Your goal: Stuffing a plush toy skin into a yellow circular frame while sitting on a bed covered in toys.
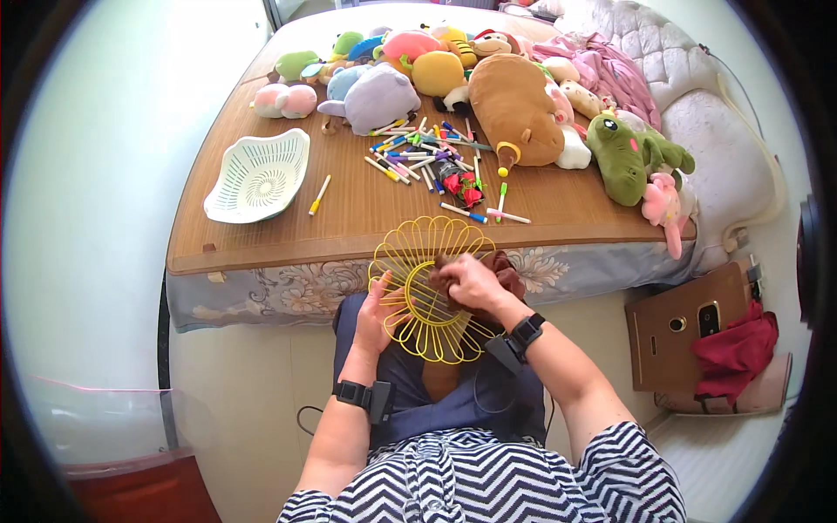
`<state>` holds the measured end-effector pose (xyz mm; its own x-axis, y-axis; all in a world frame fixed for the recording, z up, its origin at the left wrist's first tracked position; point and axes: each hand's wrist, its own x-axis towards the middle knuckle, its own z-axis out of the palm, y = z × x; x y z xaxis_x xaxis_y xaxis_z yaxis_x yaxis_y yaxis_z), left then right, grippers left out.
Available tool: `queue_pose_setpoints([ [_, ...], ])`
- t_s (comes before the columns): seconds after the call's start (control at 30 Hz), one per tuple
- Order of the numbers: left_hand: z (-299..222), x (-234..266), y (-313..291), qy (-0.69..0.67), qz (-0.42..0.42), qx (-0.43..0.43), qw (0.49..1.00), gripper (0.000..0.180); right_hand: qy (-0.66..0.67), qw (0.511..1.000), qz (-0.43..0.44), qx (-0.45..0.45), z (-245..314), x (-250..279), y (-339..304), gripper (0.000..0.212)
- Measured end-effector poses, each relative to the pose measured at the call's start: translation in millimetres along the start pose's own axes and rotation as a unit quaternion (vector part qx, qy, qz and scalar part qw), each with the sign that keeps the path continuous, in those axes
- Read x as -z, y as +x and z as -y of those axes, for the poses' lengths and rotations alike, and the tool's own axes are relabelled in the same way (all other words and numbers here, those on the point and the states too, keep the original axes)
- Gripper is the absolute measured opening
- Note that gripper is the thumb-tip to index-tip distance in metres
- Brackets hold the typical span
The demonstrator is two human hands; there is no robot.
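Note:
A yellow wire basket (409, 292) with looped, petal-like edges is held over my lap, in front of the bed's near edge. My left hand (375, 319) grips its left side, thumb on the wires and the other fingers partly hidden behind. In my right hand (471, 284) is a bunched brown cloth (506, 272), pressed against the inside of the basket near its centre ring. Part of the cloth hangs past the basket's right side. Black bands with small devices circle both my wrists.
On the bed's brown mat (331, 235) lie a white-green plastic basket (259, 177), a pile of marker pens (410, 157) and red artificial roses (462, 185). Several plush toys (514, 105) crowd the far side. A brown cabinet (663, 340) with a dark red cloth (739, 353) stands right.

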<state>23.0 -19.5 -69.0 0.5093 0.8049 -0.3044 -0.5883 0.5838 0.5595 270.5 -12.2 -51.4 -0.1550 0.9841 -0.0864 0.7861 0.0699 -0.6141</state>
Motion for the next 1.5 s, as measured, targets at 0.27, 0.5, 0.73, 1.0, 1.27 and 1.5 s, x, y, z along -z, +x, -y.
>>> queue_pose_setpoints([
  [0.27,1,4,-1,0.008,-0.006,-0.007,1.0,0.06,-0.129,0.966,-0.179,-0.137,23,21,45,0.038],
  [0.5,1,5,-2,0.026,-0.022,-0.011,0.999,0.057,-0.153,0.966,-0.205,-0.03,13,-27,31,0.032],
  [0.73,3,8,0,0.049,-0.013,-0.009,0.999,0.061,-0.11,0.993,-0.049,-0.018,12,-22,11,0.035],
  [1.0,1,-2,-1,0.02,-0.011,0.004,1.0,0.061,-0.056,0.996,-0.074,0.002,-5,8,33,0.037],
  [1.27,4,4,0,0.024,-0.038,0.002,0.999,0.06,-0.215,0.958,-0.174,-0.073,20,-23,51,0.06],
  [1.5,4,3,1,0.038,-0.035,-0.007,0.999,0.06,-0.188,0.98,-0.064,-0.033,20,-26,15,0.058],
])
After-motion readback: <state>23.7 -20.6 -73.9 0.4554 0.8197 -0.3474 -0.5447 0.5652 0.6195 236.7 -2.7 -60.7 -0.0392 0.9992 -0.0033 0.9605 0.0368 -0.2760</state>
